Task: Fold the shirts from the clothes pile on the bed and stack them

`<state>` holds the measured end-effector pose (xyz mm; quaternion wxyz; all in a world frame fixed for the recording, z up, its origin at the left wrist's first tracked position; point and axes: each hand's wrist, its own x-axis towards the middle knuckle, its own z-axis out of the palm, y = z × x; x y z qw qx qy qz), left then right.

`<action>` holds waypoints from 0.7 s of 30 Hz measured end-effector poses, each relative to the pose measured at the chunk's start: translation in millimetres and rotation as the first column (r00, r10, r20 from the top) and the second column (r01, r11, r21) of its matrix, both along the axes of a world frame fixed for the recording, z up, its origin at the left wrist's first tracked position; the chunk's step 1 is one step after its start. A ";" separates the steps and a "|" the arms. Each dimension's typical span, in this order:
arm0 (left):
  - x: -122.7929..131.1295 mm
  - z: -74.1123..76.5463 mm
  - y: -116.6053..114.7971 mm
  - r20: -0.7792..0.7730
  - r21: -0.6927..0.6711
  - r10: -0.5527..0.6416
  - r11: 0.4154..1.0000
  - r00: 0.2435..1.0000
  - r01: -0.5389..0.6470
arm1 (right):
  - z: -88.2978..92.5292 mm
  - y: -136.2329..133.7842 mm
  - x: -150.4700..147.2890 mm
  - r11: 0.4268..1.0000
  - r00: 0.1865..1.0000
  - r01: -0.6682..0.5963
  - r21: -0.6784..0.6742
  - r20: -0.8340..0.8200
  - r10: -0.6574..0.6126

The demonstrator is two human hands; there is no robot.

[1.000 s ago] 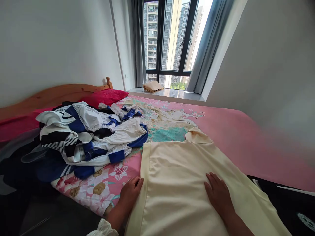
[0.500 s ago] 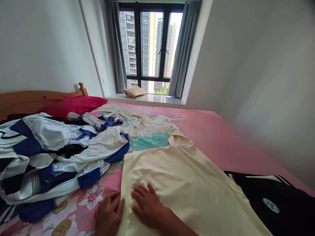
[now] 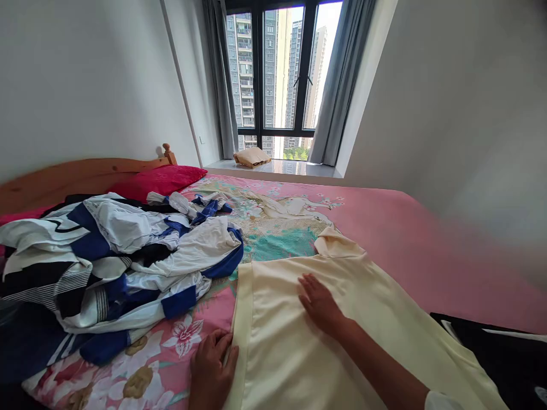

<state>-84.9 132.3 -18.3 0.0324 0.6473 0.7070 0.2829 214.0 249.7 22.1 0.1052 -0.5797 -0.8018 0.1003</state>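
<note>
A pale yellow T-shirt [image 3: 290, 319] lies spread on the bed with its hem to the left and a sleeve pointing to the far side. My left hand [image 3: 213, 364] is at the shirt's hem, fingers curled and thumb along the edge, closed on the fabric. Flat on the middle of the shirt rests my right hand [image 3: 320, 304], palm down with its fingers stretched out. Small wrinkles show in the cloth around it.
Left of the shirt is a heap of white, blue and black clothes [image 3: 141, 256]. A black garment [image 3: 491, 347] lies at the right. Behind are a red pillow [image 3: 158, 183], the wooden headboard [image 3: 85, 176] and a folded beige cloth [image 3: 252, 157] on the window sill.
My right hand has slid from near the hem toward the shirt's middle and the far side. The left hand stays at the hem. The view has turned a little left.
</note>
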 end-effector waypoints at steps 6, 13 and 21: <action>-0.5 -0.3 -5.1 0.041 -0.020 -0.009 1.000 0.999 0.010 | 17.4 26.4 -138.4 0.995 0.957 -0.075 -0.062 -0.284 0.054; -6.1 -9.3 -7.7 0.130 -0.053 0.003 0.999 0.992 0.004 | 1.0 100.8 -187.7 0.974 0.977 -0.031 -0.225 -0.210 -0.018; -7.0 -13.6 -7.2 0.298 -0.025 -0.001 1.000 0.955 0.009 | 4.3 117.4 -189.9 0.985 0.943 0.141 -0.099 -0.290 -0.164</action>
